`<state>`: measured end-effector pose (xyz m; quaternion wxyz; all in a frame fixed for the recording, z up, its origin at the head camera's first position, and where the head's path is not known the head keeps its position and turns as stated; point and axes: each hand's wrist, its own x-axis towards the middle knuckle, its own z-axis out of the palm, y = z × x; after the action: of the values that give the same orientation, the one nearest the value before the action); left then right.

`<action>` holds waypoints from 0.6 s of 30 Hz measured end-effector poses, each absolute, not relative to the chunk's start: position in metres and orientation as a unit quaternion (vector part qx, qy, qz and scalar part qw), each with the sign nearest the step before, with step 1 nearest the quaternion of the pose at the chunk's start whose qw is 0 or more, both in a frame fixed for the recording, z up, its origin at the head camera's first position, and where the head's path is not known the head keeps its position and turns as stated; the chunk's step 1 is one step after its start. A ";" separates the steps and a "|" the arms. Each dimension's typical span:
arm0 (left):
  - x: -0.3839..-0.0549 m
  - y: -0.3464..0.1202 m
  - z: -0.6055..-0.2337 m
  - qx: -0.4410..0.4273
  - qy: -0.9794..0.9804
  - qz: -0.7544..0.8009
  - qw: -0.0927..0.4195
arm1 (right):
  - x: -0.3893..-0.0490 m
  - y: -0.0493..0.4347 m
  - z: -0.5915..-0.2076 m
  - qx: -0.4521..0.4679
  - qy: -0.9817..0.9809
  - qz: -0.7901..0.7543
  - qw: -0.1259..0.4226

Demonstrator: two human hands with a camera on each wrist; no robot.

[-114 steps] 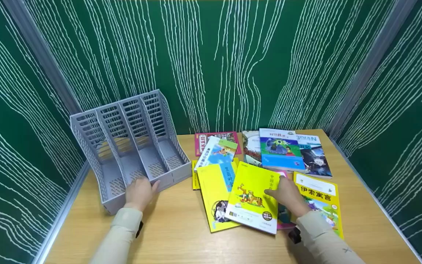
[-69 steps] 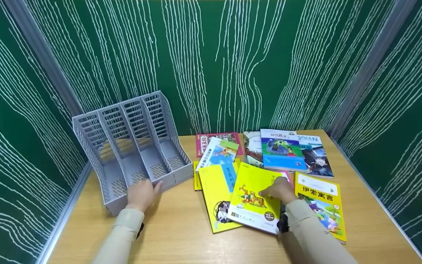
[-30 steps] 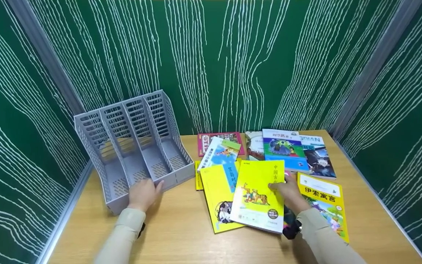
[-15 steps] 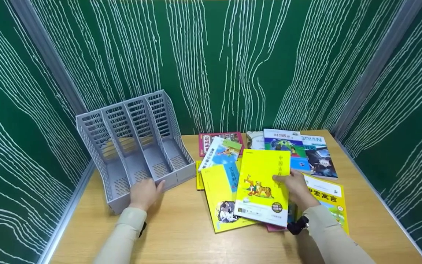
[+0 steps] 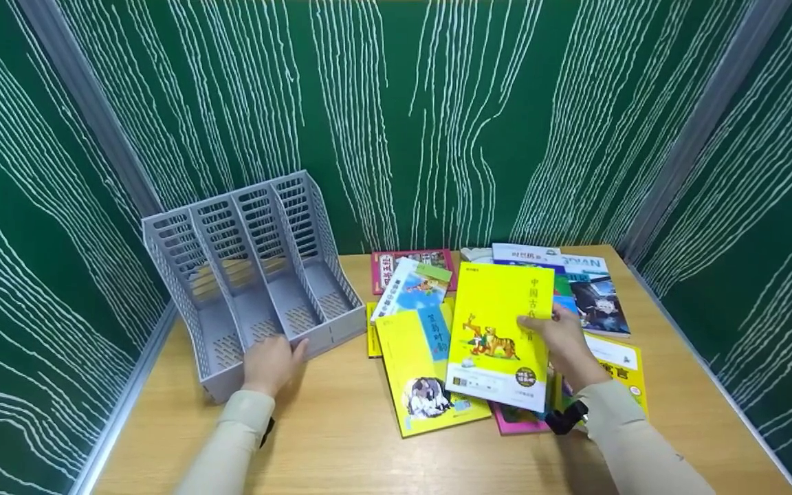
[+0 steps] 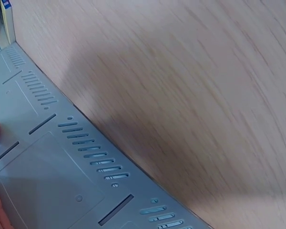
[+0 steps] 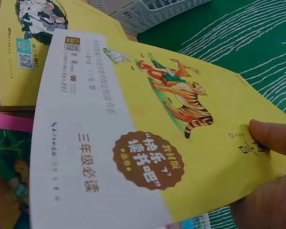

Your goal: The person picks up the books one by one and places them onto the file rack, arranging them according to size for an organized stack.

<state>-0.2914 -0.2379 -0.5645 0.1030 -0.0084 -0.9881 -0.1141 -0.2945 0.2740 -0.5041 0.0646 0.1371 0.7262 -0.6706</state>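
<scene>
My right hand [image 5: 568, 344] grips a yellow book [image 5: 496, 344] with a tiger picture at its right edge, thumb on the cover. The book is raised and tilted over the other books. In the right wrist view, the thumb [image 7: 271, 136] presses near the printed title and the fingers are hidden behind the book. On the left stands a grey file organizer [image 5: 331, 335] with upright dividers. My left hand [image 5: 269, 364] holds its front rim, fingers over the edge. The left wrist view shows the organizer's slotted front panel [image 6: 47, 171] with part of the hand at the left border.
Under the raised book lie another yellow book [image 5: 410, 385] and a pink-edged book [image 5: 516, 419]. Behind them are a white-blue book [image 5: 413, 285] and a red book [image 5: 382, 261]. At right are a dark-covered book [image 5: 599, 306] and a yellow-white book [image 5: 633, 378]. Green walls enclose the wooden table [image 5: 341, 440].
My right hand has taken the tiger book by its right edge and lifted it up and slightly rightward, uncovering more of the books beneath. The left hand stays on the organizer.
</scene>
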 end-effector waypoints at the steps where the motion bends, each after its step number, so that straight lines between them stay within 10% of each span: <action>1: -0.291 -0.238 -0.565 -0.009 -0.987 -0.112 0.112 | -0.294 0.274 -0.503 0.131 0.728 -0.670 0.063; 18: -0.288 -0.235 -0.569 -0.017 -0.984 -0.096 0.147 | -0.282 0.255 -0.469 0.050 0.779 -0.625 0.008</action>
<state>-0.2879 -0.2353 -0.5688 0.1469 -0.0169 -0.9843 -0.0963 -0.2816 0.2547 -0.4688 0.0085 0.0496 0.7791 -0.6249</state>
